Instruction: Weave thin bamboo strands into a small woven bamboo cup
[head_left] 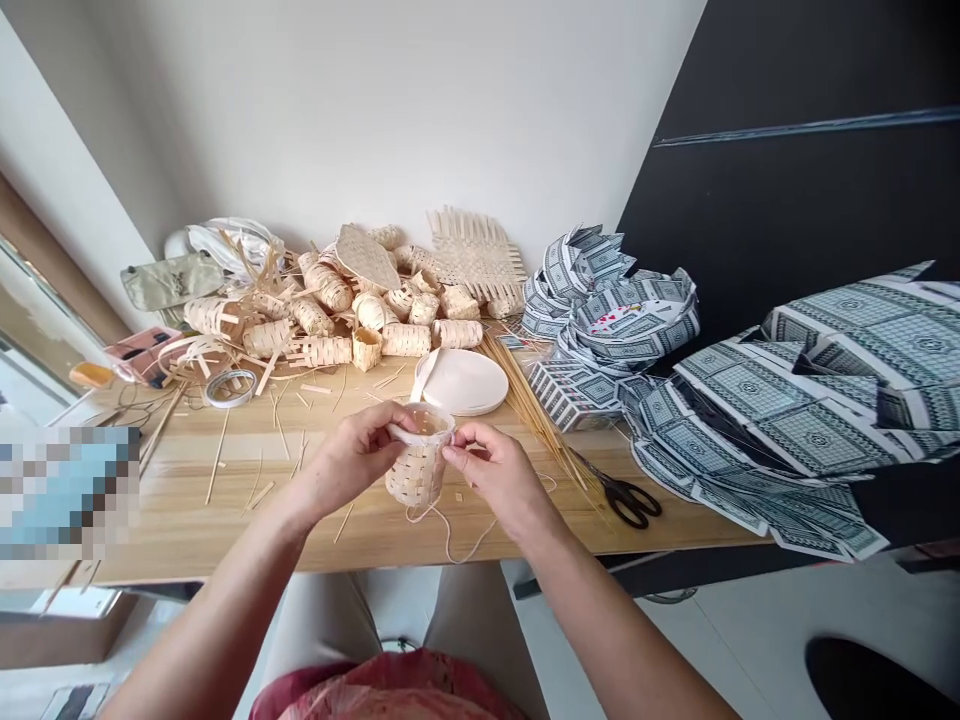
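- Small pale cup woven from flat wood strips (pixel 412 478): held upright just above or on the worktop (pixel 180 530), which I cannot tell; its mouth is open upward, showing the inner wall.
- Left hand (pixel 369 442): pinching the cup's rim on the left.
- Right hand (pixel 493 464): thumb and fingers pinching at the rim's right side; whether they also grip the thin white cord (pixel 448 530) is unclear.
- Open square-mouthed woven pale-wood cup (pixel 367 356): upright farther back.
- Folded patterned-card bowl (pixel 626 350): red-marked card faces inside.
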